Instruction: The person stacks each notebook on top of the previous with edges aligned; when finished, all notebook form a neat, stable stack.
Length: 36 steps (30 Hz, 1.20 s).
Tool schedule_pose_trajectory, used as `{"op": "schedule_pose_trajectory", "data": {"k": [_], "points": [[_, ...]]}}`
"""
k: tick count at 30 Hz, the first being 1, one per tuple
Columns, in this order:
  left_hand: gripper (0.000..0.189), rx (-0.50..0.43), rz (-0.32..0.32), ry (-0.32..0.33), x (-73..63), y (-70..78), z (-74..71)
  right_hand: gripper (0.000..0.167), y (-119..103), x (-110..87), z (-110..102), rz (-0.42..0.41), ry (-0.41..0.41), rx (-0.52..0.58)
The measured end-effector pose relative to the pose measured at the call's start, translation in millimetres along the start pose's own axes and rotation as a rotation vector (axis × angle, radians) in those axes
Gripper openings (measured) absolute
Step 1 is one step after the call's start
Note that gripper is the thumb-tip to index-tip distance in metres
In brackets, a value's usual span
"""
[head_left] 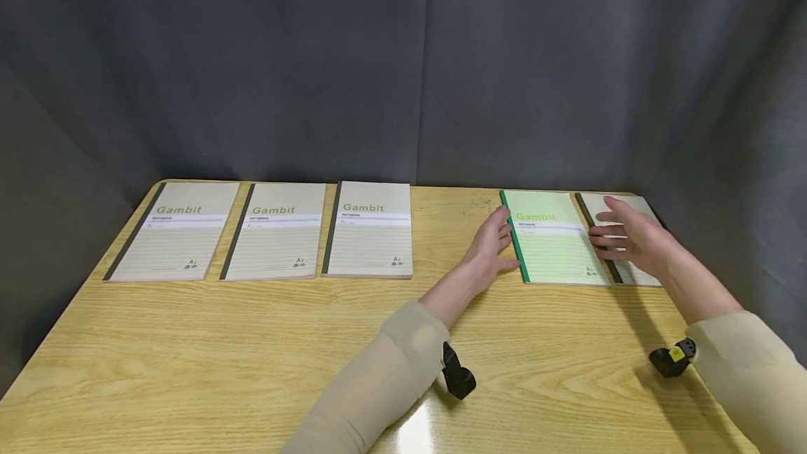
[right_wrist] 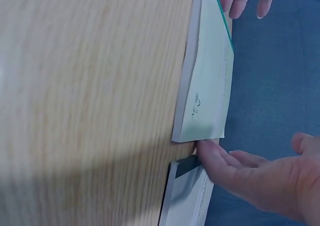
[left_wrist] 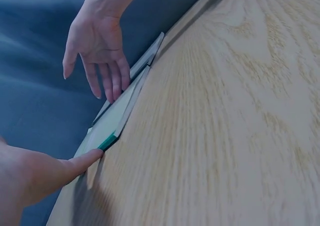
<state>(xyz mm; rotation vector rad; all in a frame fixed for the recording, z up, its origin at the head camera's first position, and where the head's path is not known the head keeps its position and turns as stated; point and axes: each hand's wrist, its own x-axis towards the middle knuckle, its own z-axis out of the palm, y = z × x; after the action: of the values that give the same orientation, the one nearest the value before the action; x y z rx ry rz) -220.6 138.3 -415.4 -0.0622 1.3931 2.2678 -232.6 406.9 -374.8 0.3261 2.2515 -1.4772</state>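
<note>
A green notebook [head_left: 551, 244] with a dark green spine lies on the table between the two hands. At its spine is the left hand [head_left: 487, 247], fingers along the edge and thumb low near the front corner. In the left wrist view the thumb [left_wrist: 82, 163] meets the green spine. The right hand [head_left: 639, 233] stands at the opposite edge, fingers extended and palm turned inward. Its fingertips [right_wrist: 206, 148] reach the green notebook's edge in the right wrist view. Partly hidden under that hand is a grey notebook [head_left: 635, 276] with a black spine.
Three more grey notebooks with black spines lie in a row at the left: one far left [head_left: 170, 237], one beside it [head_left: 274, 244], one nearer the middle [head_left: 368, 237]. Behind the wooden table [head_left: 252, 356] hangs a dark curtain [head_left: 284, 69].
</note>
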Motion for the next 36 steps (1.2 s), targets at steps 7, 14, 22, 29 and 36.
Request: {"op": "schedule_pose_trajectory", "data": {"k": [7,14,22,29,36], "points": [[0.066,0.005,-0.013,0.008,-4.1,3.7,-3.5,0.093,-6.7,3.4,3.0,0.083,-0.007,-0.011],[0.065,0.051,-0.037,0.077,-5.4,7.4,-7.3,0.042,-9.7,4.5,8.4,0.124,-0.005,-0.008],[0.047,0.135,-0.104,0.169,-7.2,12.4,-12.6,0.035,-4.6,4.4,15.2,0.032,0.010,-0.064],[0.055,0.221,0.010,0.079,-12.3,14.6,-24.4,0.063,-6.5,5.1,29.7,-0.014,0.022,0.049],[0.057,0.304,0.062,0.076,-19.0,25.9,-35.0,0.067,-17.0,-1.0,41.3,-0.029,0.004,0.253]]}}
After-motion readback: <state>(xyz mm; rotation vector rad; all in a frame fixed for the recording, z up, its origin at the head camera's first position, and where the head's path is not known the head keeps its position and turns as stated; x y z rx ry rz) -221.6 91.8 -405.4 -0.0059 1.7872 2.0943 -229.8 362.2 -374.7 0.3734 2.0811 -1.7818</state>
